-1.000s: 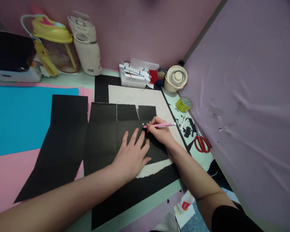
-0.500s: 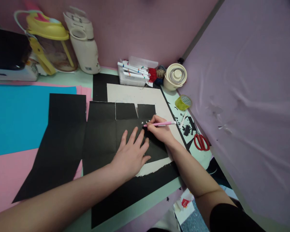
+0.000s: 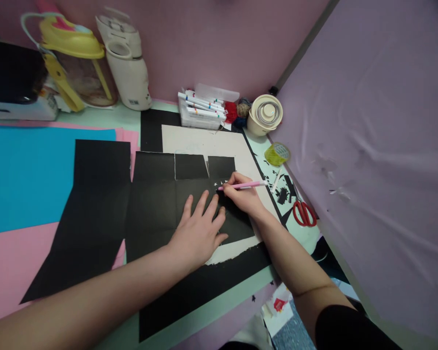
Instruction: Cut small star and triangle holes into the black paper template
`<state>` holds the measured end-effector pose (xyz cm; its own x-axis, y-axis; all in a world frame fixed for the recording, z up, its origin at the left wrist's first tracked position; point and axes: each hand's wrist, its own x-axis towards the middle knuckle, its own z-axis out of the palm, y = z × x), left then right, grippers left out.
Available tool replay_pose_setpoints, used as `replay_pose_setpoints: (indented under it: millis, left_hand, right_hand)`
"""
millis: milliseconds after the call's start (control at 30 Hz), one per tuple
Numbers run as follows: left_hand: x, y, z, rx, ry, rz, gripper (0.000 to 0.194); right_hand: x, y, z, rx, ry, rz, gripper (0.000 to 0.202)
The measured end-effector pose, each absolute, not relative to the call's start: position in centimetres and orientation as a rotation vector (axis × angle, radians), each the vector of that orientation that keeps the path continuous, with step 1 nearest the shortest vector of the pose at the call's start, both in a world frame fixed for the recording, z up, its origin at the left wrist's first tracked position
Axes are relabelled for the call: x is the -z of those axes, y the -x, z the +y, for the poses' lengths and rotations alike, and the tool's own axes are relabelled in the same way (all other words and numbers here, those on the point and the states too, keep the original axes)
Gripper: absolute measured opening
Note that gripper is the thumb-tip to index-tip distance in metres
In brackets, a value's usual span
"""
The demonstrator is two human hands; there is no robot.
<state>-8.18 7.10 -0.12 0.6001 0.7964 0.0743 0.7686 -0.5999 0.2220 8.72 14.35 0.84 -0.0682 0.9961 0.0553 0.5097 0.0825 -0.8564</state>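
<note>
Pink tool [image 3: 246,185] shifted slightly (tip indistinct).

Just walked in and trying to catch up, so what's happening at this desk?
Someone's right hand holds a pink pen with its tip at the black paper, beside small star shapes. The left hand lies spread on that paper. Red-handled scissors lie off to the right.

Matt, creased black paper [image 3: 151,206]; smooth, glossy plastic marker case [image 3: 200,119]; clear yellow-green plastic tape roll [image 3: 277,154]; fuzzy red yarn [image 3: 230,112].
</note>
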Motion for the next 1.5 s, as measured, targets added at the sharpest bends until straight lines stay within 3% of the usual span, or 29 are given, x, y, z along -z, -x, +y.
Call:
replay_pose_setpoints:
  millis: [1500]
  left_hand:
    - [0.26, 8.14, 7.1, -0.249, -2.656, 1.314, 0.057]
  right_hand:
    - [-1.07, -8.36, 14.13, -0.941, 1.509, -1.64, 0.021]
